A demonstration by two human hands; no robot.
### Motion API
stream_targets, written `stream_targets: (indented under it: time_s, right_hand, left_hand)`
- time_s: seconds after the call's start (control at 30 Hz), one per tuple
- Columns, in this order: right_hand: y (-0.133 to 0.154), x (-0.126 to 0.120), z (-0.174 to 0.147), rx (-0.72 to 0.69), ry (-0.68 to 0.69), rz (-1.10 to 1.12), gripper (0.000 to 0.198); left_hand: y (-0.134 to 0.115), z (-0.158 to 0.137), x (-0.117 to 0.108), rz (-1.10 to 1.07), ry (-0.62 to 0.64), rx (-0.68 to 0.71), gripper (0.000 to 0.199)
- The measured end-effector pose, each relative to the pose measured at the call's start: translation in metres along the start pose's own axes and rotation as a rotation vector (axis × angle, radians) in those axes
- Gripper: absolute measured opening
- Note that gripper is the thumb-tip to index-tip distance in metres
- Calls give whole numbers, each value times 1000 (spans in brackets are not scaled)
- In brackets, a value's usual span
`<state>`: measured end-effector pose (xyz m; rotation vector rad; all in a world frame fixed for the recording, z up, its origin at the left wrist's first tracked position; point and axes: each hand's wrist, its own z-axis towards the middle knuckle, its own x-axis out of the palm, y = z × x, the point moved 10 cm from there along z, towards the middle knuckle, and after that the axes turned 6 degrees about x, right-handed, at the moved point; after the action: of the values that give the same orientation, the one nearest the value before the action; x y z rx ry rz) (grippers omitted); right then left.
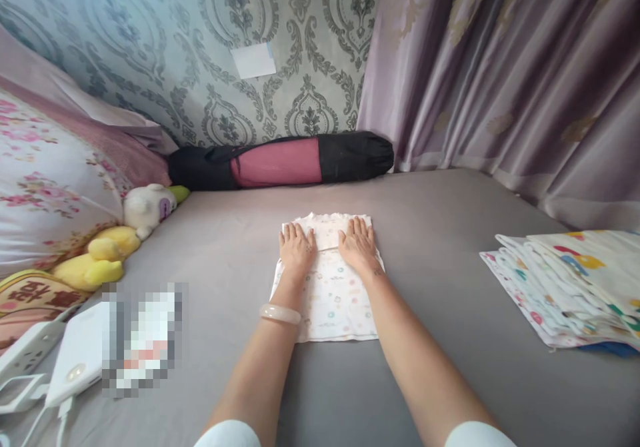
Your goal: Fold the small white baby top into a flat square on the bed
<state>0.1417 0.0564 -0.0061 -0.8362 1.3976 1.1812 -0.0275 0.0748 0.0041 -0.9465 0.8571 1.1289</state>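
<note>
1. Head view: printed cloth (pixel 334 292) lay mid grey bed (pixel 225 247), upper part folded over.
2. L hand (pixel 297 246) & R hand (pixel 358 242) lay palm-down on it, fingers straight, gripping nothing, prob. to hold fold flat.
3. Cloth stack (pixel 575 287) sat well to R, prob. out of the way.

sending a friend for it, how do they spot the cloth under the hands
On the gray sheet, look to the middle, nearer than the black-pink bag. There lies a white printed cloth, left hand and right hand flat on its far part. Unlike the folded stack at right, it lies apart, its far edge wavy.
</note>
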Motion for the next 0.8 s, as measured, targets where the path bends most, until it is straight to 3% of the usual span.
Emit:
stream_targets:
  time_s: [0.2,0.33,0.47,0.57,0.8]
  right_hand:
    - [-1,2,-1,9,13,-9,58]
    - [-4,1,2,14,60,17,57]
    - [-21,-5,6,114,37,40,57]
    - [-32,-4,6,183,29,25,60]
    - [-34,2,6,180,32,12,61]
  left_hand:
    - [4,0,12,-10,95,-27,66]
    - [4,1,5,-37,73,-49,64]
    - [6,0,-7,-33,-11,-60,61]
    - [5,0,1,-24,39,-32,62]
    - [7,-1,8,-12,88,-28,62]
